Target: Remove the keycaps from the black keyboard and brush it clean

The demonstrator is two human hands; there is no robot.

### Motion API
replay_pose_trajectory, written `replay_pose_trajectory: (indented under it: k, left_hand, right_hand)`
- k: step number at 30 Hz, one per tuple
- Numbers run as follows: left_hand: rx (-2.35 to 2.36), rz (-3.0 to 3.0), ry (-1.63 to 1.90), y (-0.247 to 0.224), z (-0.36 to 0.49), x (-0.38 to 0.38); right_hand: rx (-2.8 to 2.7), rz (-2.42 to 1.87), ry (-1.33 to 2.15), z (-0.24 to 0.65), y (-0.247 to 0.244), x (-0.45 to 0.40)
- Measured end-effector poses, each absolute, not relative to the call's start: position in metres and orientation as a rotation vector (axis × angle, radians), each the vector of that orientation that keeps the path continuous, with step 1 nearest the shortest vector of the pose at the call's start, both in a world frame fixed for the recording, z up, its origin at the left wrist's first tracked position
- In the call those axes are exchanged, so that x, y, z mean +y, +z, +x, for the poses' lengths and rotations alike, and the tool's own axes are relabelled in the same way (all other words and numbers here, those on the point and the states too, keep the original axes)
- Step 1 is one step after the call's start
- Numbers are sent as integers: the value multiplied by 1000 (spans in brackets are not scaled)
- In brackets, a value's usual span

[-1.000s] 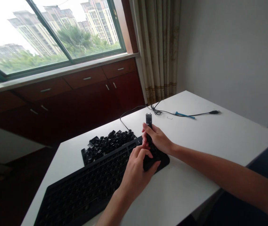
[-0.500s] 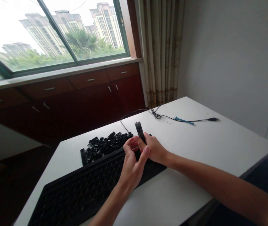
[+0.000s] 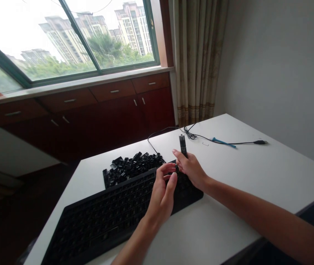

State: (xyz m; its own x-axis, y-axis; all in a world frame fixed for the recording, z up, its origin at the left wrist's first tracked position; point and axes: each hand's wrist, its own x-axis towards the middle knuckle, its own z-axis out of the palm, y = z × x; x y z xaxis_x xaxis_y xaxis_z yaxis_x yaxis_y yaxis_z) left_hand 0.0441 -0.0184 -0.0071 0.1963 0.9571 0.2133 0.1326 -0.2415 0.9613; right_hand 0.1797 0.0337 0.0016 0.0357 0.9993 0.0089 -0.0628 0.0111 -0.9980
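My right hand point(image 3: 191, 170) grips a slim black tool point(image 3: 183, 145), probably a keycap or switch puller, which stands upright above its fingers. Its lower end is hidden in my hand. My left hand point(image 3: 161, 195) hovers over the upper right of a black keyboard point(image 3: 104, 221), fingers curled and apart, close to my right hand. It seems to hold nothing. Many key positions look bare. A heap of black keycaps point(image 3: 133, 167) lies against the keyboard's far edge.
A black cable point(image 3: 170, 129) loops across the white table point(image 3: 228, 176) to a USB plug point(image 3: 260, 142), with a blue strap point(image 3: 224, 143) on it. Dark red cabinets point(image 3: 112, 110) and a window point(image 3: 90, 36) lie beyond the table; a curtain point(image 3: 198, 55) hangs at the right.
My left hand has moved off the tool and its fingers have opened. The tool stays upright in my right hand. The view has shifted slightly.
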Motion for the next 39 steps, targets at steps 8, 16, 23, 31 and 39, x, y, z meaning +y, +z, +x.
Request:
replay_pose_trajectory:
  k: [8, 16, 23, 31, 39]
  left_hand:
    - [1082, 1521, 1218, -10, 45, -17]
    - [1150, 1599, 1162, -13, 42, -15]
    - [1268, 1689, 1153, -10, 48, -14]
    - [1180, 1661, 1096, -15, 46, -17]
    - [1207, 1771, 973, -13, 45, -15]
  right_hand:
    - [-1444, -1102, 1015, 175, -2, 24]
    - [-1799, -1007, 945, 171, -6, 11]
    - [-1766, -1141, 860, 162, -8, 16]
    - [-1751, -1011, 912, 171, -10, 8]
    - [-1682, -982, 924, 169, -8, 11]
